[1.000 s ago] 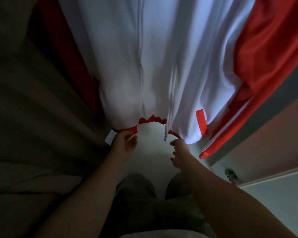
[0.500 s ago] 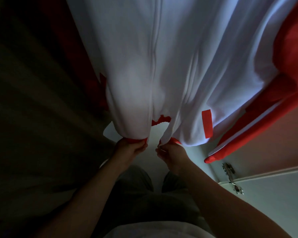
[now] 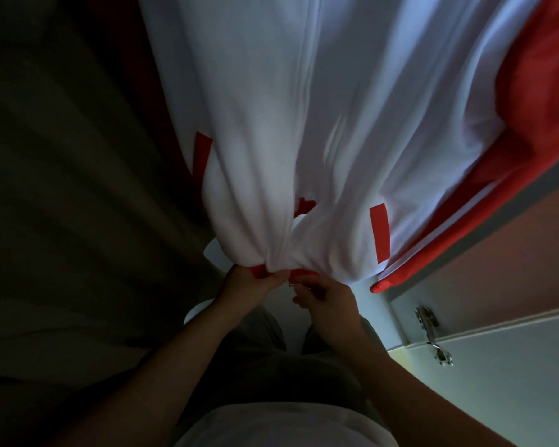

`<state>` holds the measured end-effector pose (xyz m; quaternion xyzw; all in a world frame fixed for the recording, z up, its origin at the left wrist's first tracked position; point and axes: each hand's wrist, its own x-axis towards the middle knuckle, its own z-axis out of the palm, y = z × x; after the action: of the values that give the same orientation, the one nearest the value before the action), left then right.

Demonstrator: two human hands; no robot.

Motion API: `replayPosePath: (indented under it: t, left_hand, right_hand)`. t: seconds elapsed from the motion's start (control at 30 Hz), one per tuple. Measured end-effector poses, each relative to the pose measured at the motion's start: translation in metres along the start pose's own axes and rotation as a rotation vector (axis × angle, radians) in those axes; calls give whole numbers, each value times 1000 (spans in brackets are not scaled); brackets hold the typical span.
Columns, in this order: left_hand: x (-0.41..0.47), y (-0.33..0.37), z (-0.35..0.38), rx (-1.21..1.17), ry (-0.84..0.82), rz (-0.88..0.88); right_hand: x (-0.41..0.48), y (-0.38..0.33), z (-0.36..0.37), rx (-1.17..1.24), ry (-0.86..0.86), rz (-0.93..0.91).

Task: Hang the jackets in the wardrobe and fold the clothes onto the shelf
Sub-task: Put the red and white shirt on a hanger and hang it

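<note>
Both hems now meet, bunching the white red-trimmed jacket [image 3: 304, 124].

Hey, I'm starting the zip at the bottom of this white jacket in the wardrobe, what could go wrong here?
The left hand bunches the white jacket at its red hem, so gathered cloth could catch in the zip. The right hand works in dim light; the two ends may misalign. Pulling down hard might drag the jacket off whatever holds it, which is out of view.
</note>
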<state>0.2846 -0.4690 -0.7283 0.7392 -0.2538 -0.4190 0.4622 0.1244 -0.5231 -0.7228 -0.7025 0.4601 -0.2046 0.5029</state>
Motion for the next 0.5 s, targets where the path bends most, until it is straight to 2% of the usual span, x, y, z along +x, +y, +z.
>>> replayPosePath:
  t: [0.1,0.2,0.33,0.5]
  left_hand:
    - [-4,6,0,35,-13,-51]
    - [-5,7,-3,-86,-33,-112]
    - [-6,13,-7,-107,-68,-148]
    - [-6,17,-7,-106,-60,-162]
  right_hand:
    - [-6,-7,-1,55,4,-29]
    - [-10,-12,0,67,-40,-54]
    - [-14,-13,0,-107,-42,-136]
    - [-19,-13,-6,-354,-42,-403]
